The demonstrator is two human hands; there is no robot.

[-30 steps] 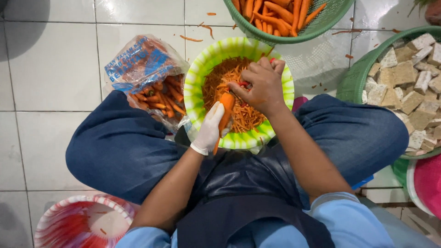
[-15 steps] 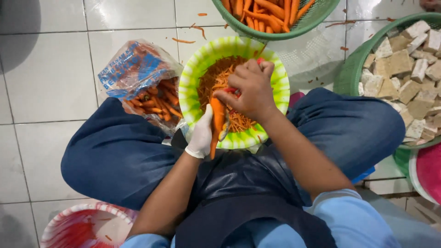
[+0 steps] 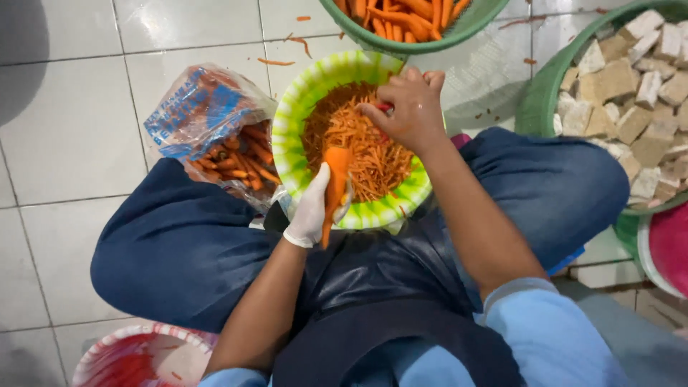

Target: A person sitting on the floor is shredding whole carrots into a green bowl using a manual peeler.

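I sit cross-legged on a tiled floor with a green and yellow bowl (image 3: pixel 294 122) of shredded carrot (image 3: pixel 358 147) on my lap. My left hand (image 3: pixel 309 211), in a white glove, grips a peeled carrot (image 3: pixel 334 183) upright over the bowl's near rim. My right hand (image 3: pixel 407 107) is closed around a small red-handled peeler, mostly hidden by my fingers, held over the far side of the bowl above the shreds.
A plastic bag of whole carrots (image 3: pixel 215 136) lies left of the bowl. A green basket of carrots (image 3: pixel 416 21) stands beyond it. A green tub of beige cubes (image 3: pixel 631 93) is at right, a pink bowl (image 3: pixel 670 247) below it, a red basin (image 3: pixel 136 355) bottom left.
My right hand has moved away from the carrot's top toward the far rim of the bowl. The left hand still holds the carrot in about the same spot.
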